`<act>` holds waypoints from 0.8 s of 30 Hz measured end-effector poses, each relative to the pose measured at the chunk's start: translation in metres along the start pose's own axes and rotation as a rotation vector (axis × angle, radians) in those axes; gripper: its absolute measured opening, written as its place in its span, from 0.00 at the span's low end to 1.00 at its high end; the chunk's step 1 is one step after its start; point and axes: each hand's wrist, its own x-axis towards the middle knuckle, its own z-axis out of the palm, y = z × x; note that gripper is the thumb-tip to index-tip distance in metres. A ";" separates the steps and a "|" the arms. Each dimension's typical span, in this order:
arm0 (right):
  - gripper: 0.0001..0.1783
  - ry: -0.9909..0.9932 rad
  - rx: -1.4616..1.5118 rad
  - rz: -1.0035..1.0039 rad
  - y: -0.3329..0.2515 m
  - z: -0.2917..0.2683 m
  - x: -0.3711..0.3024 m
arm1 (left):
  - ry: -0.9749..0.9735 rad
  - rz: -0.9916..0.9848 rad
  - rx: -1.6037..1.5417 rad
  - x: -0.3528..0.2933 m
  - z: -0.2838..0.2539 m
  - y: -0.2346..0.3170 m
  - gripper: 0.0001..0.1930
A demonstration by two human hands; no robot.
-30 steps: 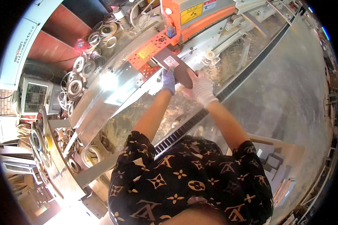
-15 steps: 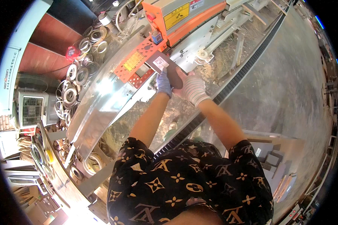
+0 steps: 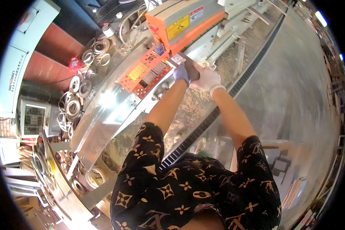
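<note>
Far left of the orange plate (image 3: 149,64) stands a tall pale cabinet (image 3: 19,65), with a grey box with a grille (image 3: 35,115) below. Nearer to the orange plate, still left, is a messy heap of rolls (image 3: 73,107) with a red thing (image 3: 76,65) in it. My left hand (image 3: 181,74), in a bluish glove, is just by the orange plate's right end, fingers pinched on the near side of the dark board (image 3: 191,66). So the dark board is there too, white label up; I can't tell if it touches the orange plate. My right hand (image 3: 207,79), in a whitish glove, is a bit farther right, fingers curled round the board's end. The big orange and grey machine (image 3: 180,25) rises behind the orange plate's right end and blocks that side.

Half a second ago, the board hid some of the orange plate's near side. Now it has gone to the right, and more of the orange plate shows.

The shiny worktop (image 3: 101,115) runs down and left from the orange plate, with a bright glare on it. Right of the orange plate, a black track (image 3: 253,67) crosses the room, then comes smooth grey floor (image 3: 280,88).
</note>
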 end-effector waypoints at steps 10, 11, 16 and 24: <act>0.36 0.516 -0.009 0.385 0.086 0.077 -0.313 | -0.525 0.421 0.534 -0.063 -0.029 -0.017 0.15; 0.36 0.501 -0.059 0.638 0.102 0.099 -0.363 | -0.566 0.517 0.569 -0.109 -0.035 -0.023 0.16; 0.49 0.410 -0.167 1.512 0.146 0.178 -0.606 | -1.042 0.718 0.681 -0.259 -0.040 -0.111 0.12; 0.68 0.013 -0.188 1.579 0.206 0.145 -0.718 | -1.348 -0.074 0.684 -0.335 -0.066 -0.272 0.15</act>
